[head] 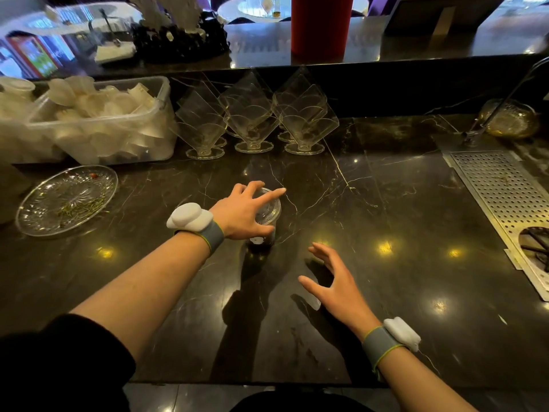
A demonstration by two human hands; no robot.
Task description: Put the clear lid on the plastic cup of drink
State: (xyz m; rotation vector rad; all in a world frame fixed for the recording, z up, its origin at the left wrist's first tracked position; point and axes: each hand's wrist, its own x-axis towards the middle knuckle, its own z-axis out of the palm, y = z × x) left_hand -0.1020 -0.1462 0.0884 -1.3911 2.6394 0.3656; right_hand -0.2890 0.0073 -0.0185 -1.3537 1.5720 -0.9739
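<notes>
A clear plastic cup of dark drink (262, 242) stands on the black marble counter (386, 233) near the middle. A clear lid (271, 210) sits on its top. My left hand (246, 211) lies over the lid from the left, fingers spread across it and thumb down by the cup's side. My right hand (335, 281) hovers above the counter to the right of the cup, a short way off, with fingers apart and nothing in it. Most of the cup's wall is hidden under my left hand.
A cut-glass plate (66, 200) with scraps lies at the left. Behind it stands a clear tub of plastic lids (101, 123). Clear napkin holders (255, 120) line the back wall. A perforated metal drain grid (502, 191) and a tap (487, 120) sit at the right.
</notes>
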